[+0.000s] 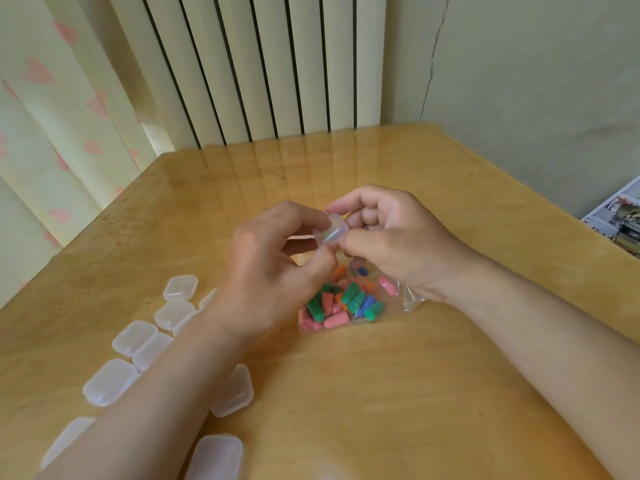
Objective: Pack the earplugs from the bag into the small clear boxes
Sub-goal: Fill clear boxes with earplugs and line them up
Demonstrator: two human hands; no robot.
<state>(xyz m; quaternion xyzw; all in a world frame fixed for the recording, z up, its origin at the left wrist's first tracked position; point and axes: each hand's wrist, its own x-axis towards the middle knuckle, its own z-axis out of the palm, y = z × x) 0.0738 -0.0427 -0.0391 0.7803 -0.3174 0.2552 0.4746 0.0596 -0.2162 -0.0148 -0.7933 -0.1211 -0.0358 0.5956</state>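
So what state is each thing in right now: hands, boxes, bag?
Left hand: pinching the held box.
Right hand: pinching the same box.
Held box: lifted above the bag; open or closed, cannot tell.
Bag: lying on the table, earplugs inside.
Spare boxes: lying on the table, seemingly closed.

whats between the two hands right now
A small clear box, pinched from either side by the fingertips of the left hand and the right hand. The head view shows it.
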